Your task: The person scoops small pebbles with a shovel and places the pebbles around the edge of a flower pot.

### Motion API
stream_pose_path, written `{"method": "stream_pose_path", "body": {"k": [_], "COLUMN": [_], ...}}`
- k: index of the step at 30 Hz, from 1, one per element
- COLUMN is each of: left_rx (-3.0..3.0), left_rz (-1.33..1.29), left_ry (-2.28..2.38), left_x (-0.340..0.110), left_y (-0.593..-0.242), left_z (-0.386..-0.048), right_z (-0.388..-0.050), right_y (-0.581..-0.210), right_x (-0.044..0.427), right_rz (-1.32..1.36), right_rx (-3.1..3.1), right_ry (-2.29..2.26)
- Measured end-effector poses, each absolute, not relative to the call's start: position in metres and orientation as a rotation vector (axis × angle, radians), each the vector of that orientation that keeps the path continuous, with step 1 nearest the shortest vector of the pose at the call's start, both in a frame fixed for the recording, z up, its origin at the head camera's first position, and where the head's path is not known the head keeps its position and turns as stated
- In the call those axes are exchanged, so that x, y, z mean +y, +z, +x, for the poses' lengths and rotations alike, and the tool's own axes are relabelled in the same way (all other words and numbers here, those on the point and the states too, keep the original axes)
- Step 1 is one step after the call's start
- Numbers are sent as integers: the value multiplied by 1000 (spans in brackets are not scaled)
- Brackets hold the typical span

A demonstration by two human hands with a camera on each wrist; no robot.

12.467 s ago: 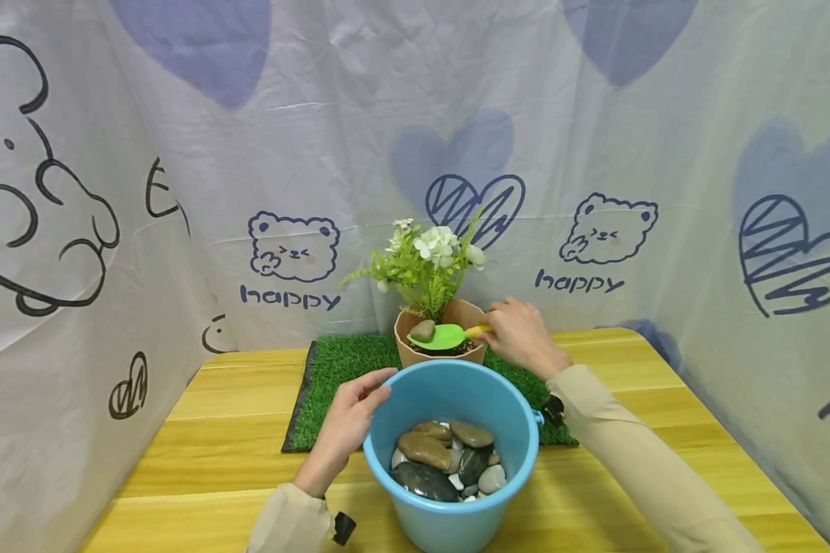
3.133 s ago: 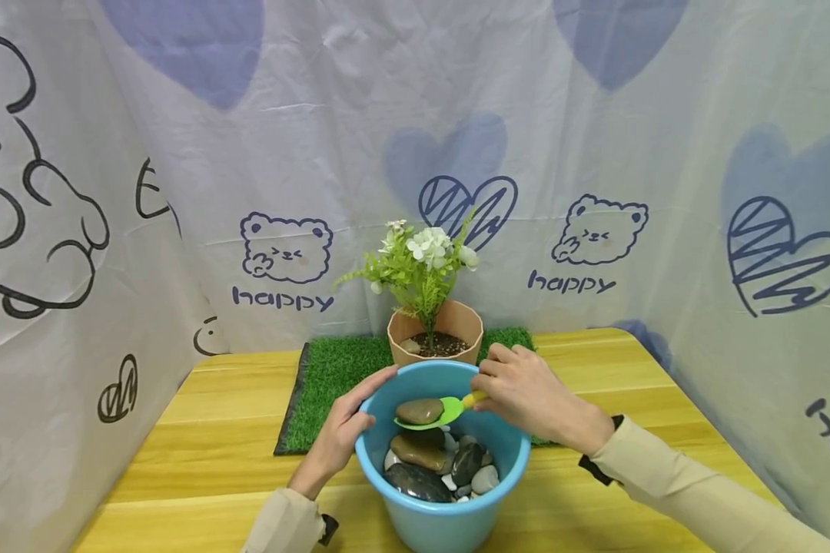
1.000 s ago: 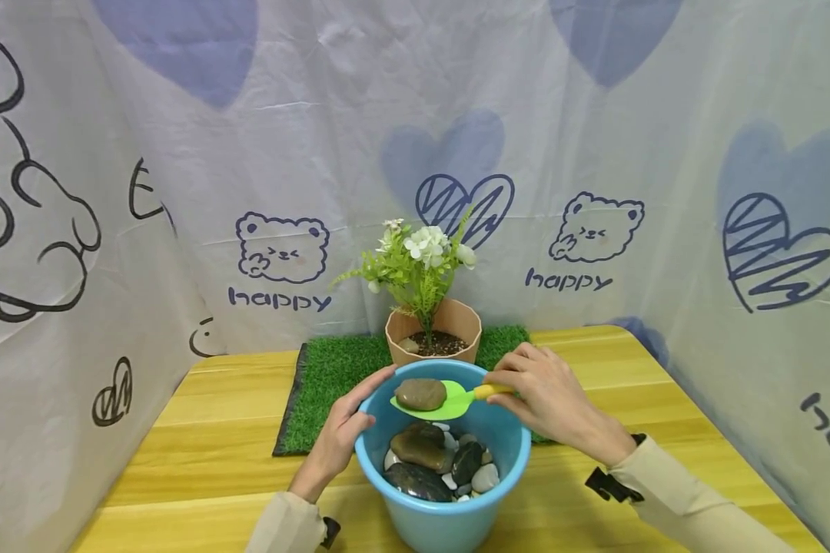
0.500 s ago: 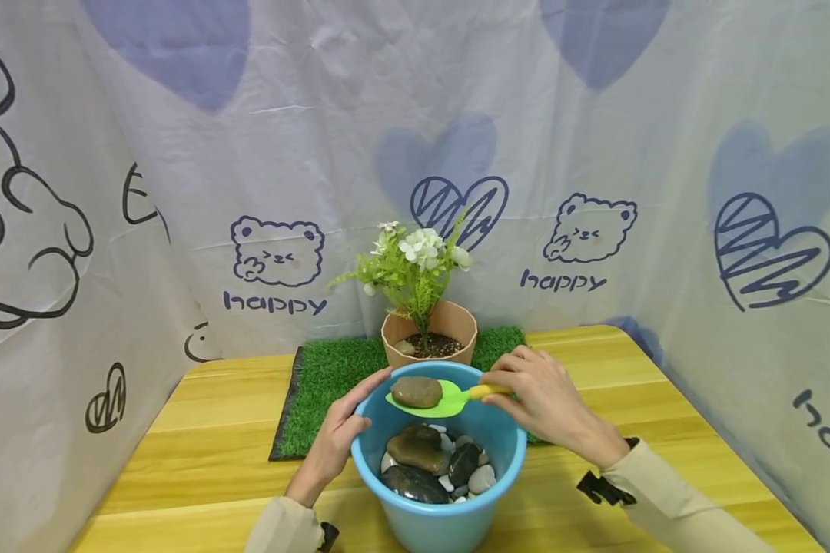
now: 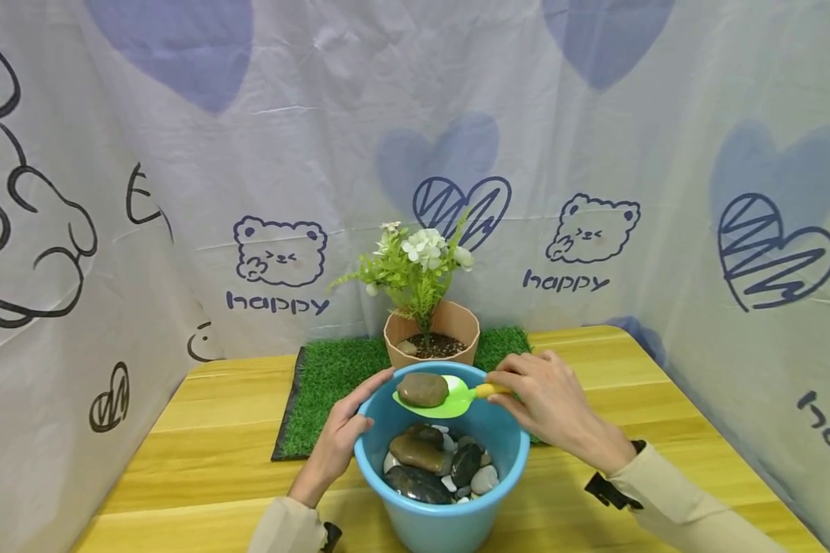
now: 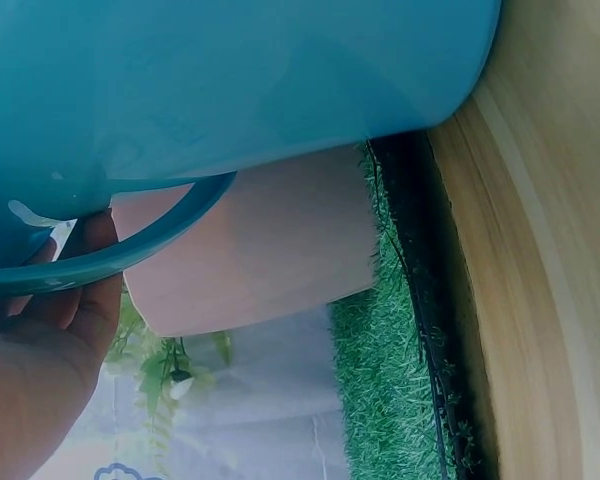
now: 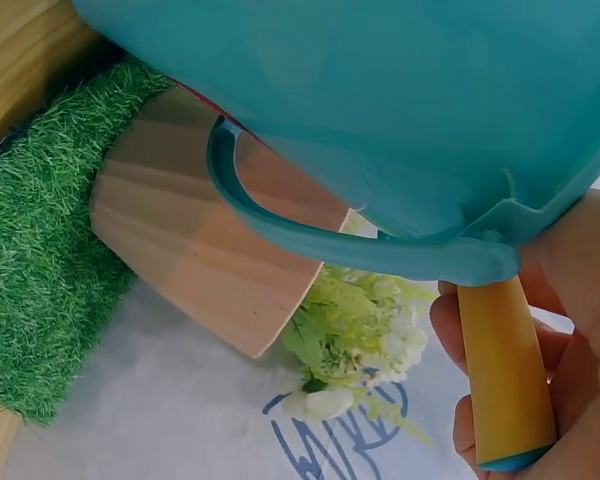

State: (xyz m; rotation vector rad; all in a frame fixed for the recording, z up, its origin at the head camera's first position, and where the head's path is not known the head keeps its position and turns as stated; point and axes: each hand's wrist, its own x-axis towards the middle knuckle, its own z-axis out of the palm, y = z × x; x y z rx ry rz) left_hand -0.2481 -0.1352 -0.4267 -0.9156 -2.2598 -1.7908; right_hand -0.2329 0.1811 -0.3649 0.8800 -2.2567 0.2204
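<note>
My right hand (image 5: 542,399) grips the yellow handle of a small trowel with a green blade (image 5: 462,401), held level over the blue bucket (image 5: 443,524). A brown oval stone (image 5: 422,390) lies on the blade. In the right wrist view, fingers curl round the trowel's yellow handle (image 7: 505,375). My left hand (image 5: 339,434) holds the bucket's left rim, thumb at the edge and fingers along the outside. The left wrist view shows fingers behind the bucket's handle (image 6: 170,235). Inside the bucket lie several stones, including a long brown one (image 5: 418,453) and a black one (image 5: 415,484).
Behind the bucket stands a tan flowerpot (image 5: 458,316) with a white-flowered plant (image 5: 422,265), dark soil and a small stone (image 5: 406,348). The pot sits on a green turf mat (image 5: 332,384) on the wooden table (image 5: 214,430). A printed cloth (image 5: 387,92) hangs behind.
Earlier the trowel held a smaller stone over the pot; a stone now lies in the pot's soil. The larger brown stone has been scooped and lifted slightly. The left hand stays at the rim.
</note>
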Motion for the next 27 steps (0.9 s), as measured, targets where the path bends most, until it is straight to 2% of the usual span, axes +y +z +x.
{"method": "stream_pose_path", "body": {"k": [27], "left_rx": [-2234], "left_rz": [-931], "left_ry": [-1735], "left_x": [-133], "left_y": [-428], "left_z": [-249], "right_z": [-234], "right_y": [-347], "right_x": [200], "right_rz": [790], "right_rx": [-2289], "right_ry": [241]}}
